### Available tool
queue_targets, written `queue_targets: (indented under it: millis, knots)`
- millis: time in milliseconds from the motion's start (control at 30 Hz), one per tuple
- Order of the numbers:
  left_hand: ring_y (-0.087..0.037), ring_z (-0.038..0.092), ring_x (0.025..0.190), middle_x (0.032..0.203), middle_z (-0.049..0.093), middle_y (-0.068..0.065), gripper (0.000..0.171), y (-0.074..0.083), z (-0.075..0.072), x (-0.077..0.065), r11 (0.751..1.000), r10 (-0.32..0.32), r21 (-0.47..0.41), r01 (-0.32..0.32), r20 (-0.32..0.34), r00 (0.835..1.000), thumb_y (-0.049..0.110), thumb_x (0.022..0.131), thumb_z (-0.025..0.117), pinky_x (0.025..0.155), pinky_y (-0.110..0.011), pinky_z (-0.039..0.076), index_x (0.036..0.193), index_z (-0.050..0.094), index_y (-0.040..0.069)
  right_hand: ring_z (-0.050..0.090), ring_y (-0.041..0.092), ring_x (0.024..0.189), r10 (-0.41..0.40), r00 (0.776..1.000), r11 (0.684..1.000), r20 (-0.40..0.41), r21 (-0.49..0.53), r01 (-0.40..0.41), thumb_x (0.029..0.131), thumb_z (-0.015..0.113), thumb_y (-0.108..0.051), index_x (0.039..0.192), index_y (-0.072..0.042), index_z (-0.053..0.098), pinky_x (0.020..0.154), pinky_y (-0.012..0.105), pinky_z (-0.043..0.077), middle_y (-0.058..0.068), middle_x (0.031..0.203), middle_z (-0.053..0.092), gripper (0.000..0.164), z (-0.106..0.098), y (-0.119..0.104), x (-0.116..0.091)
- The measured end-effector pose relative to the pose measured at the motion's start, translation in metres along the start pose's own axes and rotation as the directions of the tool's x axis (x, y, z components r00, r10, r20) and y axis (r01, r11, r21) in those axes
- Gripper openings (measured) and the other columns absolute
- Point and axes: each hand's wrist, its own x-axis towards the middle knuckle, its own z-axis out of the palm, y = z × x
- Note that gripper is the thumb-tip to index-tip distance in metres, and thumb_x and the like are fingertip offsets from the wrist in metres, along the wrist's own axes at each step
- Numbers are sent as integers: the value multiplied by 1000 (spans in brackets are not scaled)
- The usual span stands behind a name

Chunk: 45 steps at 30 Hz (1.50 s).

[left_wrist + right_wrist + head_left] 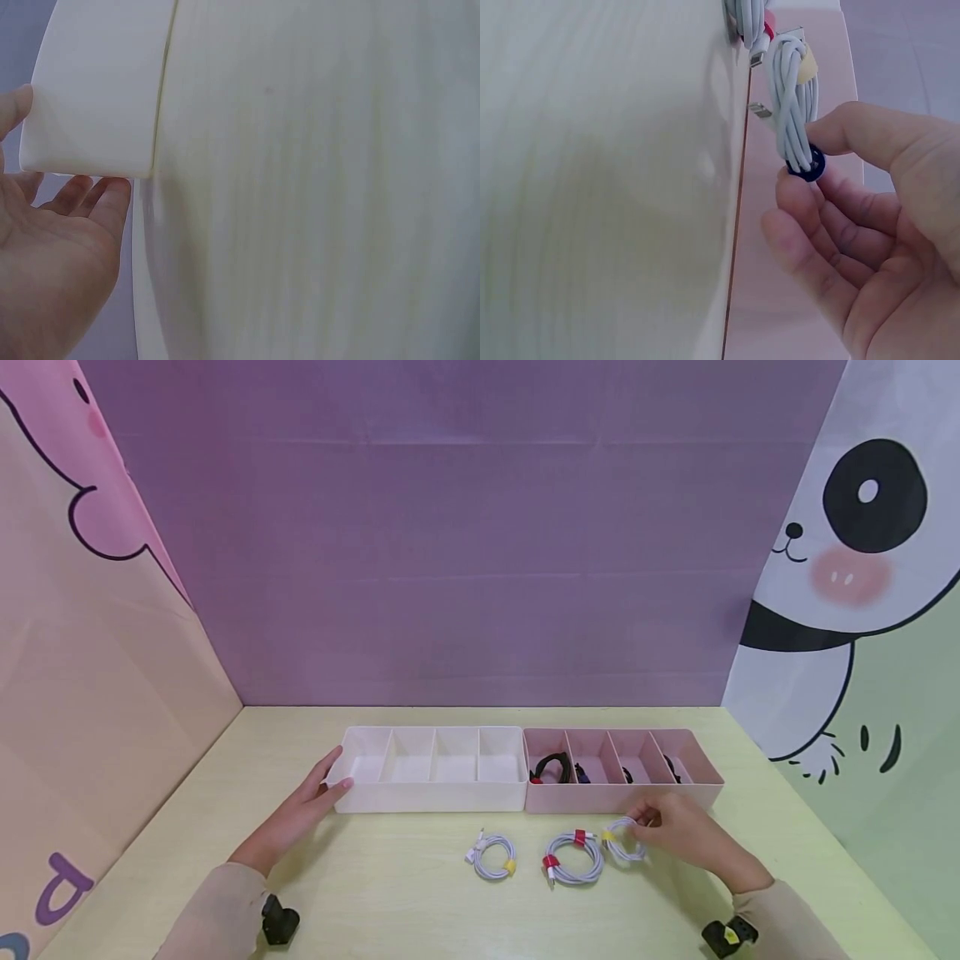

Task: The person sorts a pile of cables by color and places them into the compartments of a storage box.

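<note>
The left hand [300,810], fingers apart, touches the white box [431,797] toward the tabletop's [390,893] far edge. The right hand [681,831] pinches a cable [786,101], partly hiding it.

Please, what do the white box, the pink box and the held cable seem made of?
White box: probably plastic, smooth satin, with thin even walls.
Pink box: likely similar plastic, matte, thin-walled.
Held cable: seemingly rubbery plastic, smooth, bending in tight loops; its silvery plug looks metal.
</note>
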Motion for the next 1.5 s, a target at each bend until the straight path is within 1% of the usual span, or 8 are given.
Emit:
queue_targets:
  millis: [267, 367, 467, 667, 867, 1133, 1333, 1500]
  knots:
    - [-51, 11, 146, 165, -2, -24, 82, 1, -1, -1, 1000, 16, -13, -16, 0, 1000, 51, 104, 48, 114, -66, 17, 163, -2, 24, 57, 5, 74, -8, 1000, 1000, -24, 3, 9, 88, 75, -12, 89, -11, 71, 65, 23, 51, -8, 80, 63, 3, -2, -3, 6]
    - [-51, 10, 146, 165, -2, -24, 82, 1, -1, -1, 1000, 14, -12, -14, 1, 1000, 51, 104, 48, 114, -66, 16, 163, -2, 24, 57, 5, 74, 1, 999, 1000, -37, -10, -2, 89, 75, -13, 89, -12, 71, 66, 23, 51, -9, 79, 63, 4, -2, -5, 8]
    - [-52, 9, 146, 165, -3, -24, 82, 1, -1, 0, 1000, 8, -8, -8, 4, 1000, 52, 103, 48, 113, -67, 15, 162, -2, 26, 56, 5, 72, -3, 998, 1000, -55, -26, 2, 88, 75, -13, 88, -13, 71, 63, 23, 50, -10, 78, 63, 4, -3, -8, 10]
    - [-52, 8, 146, 165, -3, -23, 82, 0, -1, 1, 1000, 5, -1, -5, 4, 1000, 52, 103, 48, 113, -68, 14, 162, -2, 26, 54, 5, 69, -45, 997, 999, -70, -18, 44, 89, 75, -11, 88, -10, 71, 59, 23, 48, -9, 77, 62, 4, -6, -17, 16]
    - [-52, 9, 146, 165, -3, -23, 82, -1, -1, 1, 1000, 8, -9, -8, 4, 1000, 52, 104, 48, 113, -67, 16, 162, -3, 25, 55, 5, 70, -72, 994, 997, -88, -10, 72, 89, 75, -11, 88, -10, 71, 60, 23, 50, -9, 77, 63, 5, -9, -25, 25]
    - [-52, 11, 146, 165, -3, -24, 82, -2, 0, 2, 1000, 5, 0, -5, -2, 1000, 51, 104, 48, 113, -67, 16, 162, -3, 24, 57, 7, 71, -52, 993, 998, -104, -40, 48, 90, 75, -13, 90, -11, 73, 63, 24, 51, -10, 78, 64, 3, -9, -36, 33]
    - [-53, 7, 146, 165, -4, -24, 81, -1, -1, 1, 1000, -1, -2, 1, 5, 1000, 51, 104, 48, 113, -69, 14, 162, -3, 25, 56, 8, 70, -53, 993, 998, -108, -38, 49, 90, 75, -13, 89, -10, 72, 61, 24, 50, -8, 77, 64, 5, -7, -38, 42]
    - [-53, 8, 146, 165, -4, -24, 83, -1, 0, 1, 1000, 6, -8, -6, 4, 1000, 51, 103, 48, 113, -67, 15, 162, -3, 24, 58, 8, 71, -48, 991, 997, -125, -62, 40, 90, 75, -16, 90, -10, 73, 64, 26, 51, -9, 77, 65, 6, -4, -42, 51]
